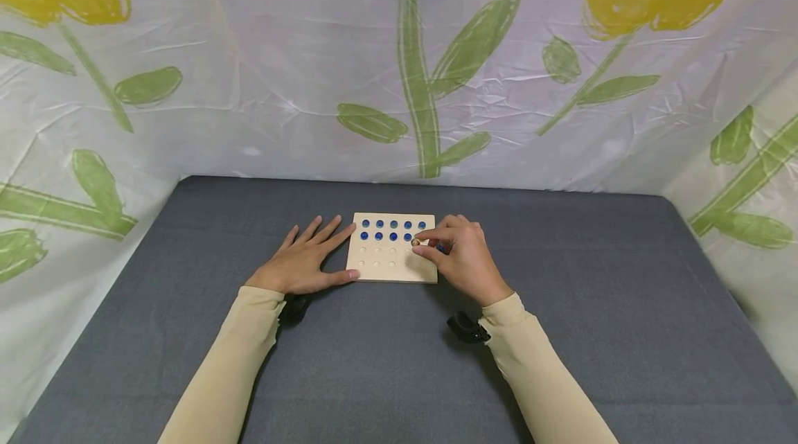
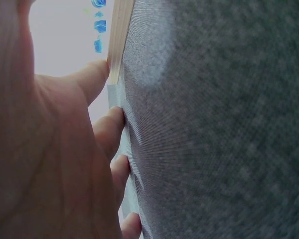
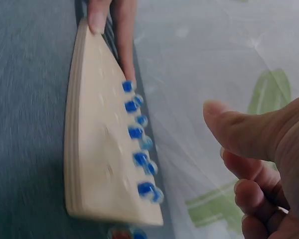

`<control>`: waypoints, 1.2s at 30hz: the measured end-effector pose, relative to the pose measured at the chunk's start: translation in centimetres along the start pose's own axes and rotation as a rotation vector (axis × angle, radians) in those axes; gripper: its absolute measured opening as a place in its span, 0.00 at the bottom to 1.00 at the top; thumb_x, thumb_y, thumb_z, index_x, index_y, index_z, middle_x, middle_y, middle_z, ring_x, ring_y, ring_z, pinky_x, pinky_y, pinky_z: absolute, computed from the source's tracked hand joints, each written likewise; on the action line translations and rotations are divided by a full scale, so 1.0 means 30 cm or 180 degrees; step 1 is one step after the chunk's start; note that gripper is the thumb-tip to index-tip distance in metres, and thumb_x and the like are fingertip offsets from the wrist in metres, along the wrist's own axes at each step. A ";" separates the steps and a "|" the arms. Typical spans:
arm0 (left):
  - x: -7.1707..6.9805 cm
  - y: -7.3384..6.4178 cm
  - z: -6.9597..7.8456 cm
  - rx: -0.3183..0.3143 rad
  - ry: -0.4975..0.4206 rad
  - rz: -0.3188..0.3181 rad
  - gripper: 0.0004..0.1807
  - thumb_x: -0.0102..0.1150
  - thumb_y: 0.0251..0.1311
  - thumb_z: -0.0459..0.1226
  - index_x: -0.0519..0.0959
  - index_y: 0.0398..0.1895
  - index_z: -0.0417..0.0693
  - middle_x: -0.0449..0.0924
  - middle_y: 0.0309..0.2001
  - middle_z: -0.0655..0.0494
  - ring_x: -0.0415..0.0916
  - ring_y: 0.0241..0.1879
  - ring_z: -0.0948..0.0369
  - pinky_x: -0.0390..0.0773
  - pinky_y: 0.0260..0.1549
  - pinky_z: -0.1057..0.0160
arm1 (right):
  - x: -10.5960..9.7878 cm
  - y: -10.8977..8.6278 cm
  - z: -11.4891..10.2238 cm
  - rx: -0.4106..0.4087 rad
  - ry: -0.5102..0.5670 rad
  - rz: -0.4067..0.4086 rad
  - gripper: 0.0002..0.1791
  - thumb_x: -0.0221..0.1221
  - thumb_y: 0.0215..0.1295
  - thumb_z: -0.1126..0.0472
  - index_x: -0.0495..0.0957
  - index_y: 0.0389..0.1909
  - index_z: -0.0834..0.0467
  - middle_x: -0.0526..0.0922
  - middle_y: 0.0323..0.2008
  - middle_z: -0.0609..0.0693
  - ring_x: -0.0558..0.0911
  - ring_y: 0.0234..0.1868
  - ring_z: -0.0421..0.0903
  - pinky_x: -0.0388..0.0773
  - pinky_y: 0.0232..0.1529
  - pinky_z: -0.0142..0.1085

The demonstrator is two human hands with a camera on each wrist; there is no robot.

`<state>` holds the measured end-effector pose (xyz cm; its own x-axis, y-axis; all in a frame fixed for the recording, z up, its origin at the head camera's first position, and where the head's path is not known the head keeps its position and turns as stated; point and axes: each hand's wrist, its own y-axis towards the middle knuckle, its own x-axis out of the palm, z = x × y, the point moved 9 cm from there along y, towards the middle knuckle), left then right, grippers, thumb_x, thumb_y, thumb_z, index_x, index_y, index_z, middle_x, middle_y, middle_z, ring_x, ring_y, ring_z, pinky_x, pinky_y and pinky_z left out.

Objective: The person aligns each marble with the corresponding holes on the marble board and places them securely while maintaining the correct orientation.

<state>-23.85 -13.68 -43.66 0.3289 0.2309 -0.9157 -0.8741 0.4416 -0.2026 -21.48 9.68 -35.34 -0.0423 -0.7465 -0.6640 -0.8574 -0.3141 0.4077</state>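
A pale wooden board (image 1: 400,273) with rows of shallow round hollows lies on the table. Blue marbles (image 1: 393,224) sit in its two far rows; the hollows seen in the nearer rows hold none. My left hand (image 1: 299,265) lies spread, its thumb and index fingertip touching the board's left edge. Over the board's right side, my right hand (image 1: 464,257) pinches a small brownish marble (image 1: 415,242) between thumb and fingertips. That marble does not show between the fingers in the right wrist view. A reddish-brown marble (image 3: 120,233) and a blue one (image 3: 138,233) appear beyond the board's end.
A dark grey cloth covers the table (image 1: 374,375). Behind it and at both sides hangs a pale curtain (image 1: 280,84) printed with yellow flowers and green leaves. Black wrist cameras (image 1: 467,327) sit beneath both wrists.
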 end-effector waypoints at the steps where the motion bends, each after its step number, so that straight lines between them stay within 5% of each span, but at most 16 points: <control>1: 0.001 0.001 -0.001 -0.0008 0.0008 -0.0004 0.52 0.52 0.63 0.70 0.49 0.83 0.59 0.43 0.82 0.48 0.35 0.80 0.42 0.34 0.73 0.33 | 0.010 0.005 -0.002 0.0004 0.0012 0.0022 0.09 0.76 0.56 0.62 0.91 0.38 0.58 0.79 0.26 0.45 0.76 0.31 0.52 0.64 0.40 0.43; 15: 0.002 0.003 -0.003 -0.0017 0.0026 -0.0004 0.52 0.52 0.63 0.70 0.49 0.83 0.60 0.43 0.82 0.49 0.35 0.80 0.42 0.35 0.72 0.32 | 0.162 0.049 -0.017 0.0359 0.0148 0.0032 0.11 0.75 0.57 0.61 0.91 0.40 0.60 0.81 0.24 0.48 0.75 0.25 0.42 0.72 0.30 0.38; 25: 0.002 0.002 -0.004 -0.0018 0.0024 -0.0013 0.52 0.52 0.63 0.70 0.49 0.83 0.59 0.43 0.82 0.49 0.35 0.80 0.43 0.35 0.73 0.33 | 0.239 0.081 -0.026 0.0486 -0.0092 -0.0056 0.10 0.75 0.58 0.60 0.91 0.40 0.59 0.82 0.23 0.49 0.75 0.26 0.45 0.72 0.33 0.42; 31: -0.002 0.000 -0.002 -0.0006 0.0013 -0.0015 0.52 0.52 0.63 0.70 0.49 0.83 0.59 0.43 0.82 0.49 0.35 0.80 0.42 0.35 0.73 0.33 | 0.270 0.092 -0.038 0.0503 -0.0210 -0.0151 0.10 0.74 0.58 0.60 0.92 0.39 0.58 0.82 0.24 0.49 0.77 0.31 0.48 0.69 0.48 0.54; 36: 0.000 0.002 -0.003 -0.0018 -0.0012 -0.0030 0.52 0.52 0.62 0.70 0.49 0.83 0.60 0.42 0.82 0.50 0.34 0.80 0.43 0.34 0.73 0.34 | 0.291 0.099 -0.047 0.0523 -0.0235 -0.0211 0.10 0.73 0.59 0.59 0.92 0.40 0.58 0.83 0.25 0.50 0.77 0.31 0.49 0.68 0.46 0.53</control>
<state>-23.95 -13.74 -43.70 0.3385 0.2300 -0.9124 -0.8729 0.4388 -0.2132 -23.67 1.42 -39.03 -0.0151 -0.6804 -0.7326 -0.9315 -0.2568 0.2577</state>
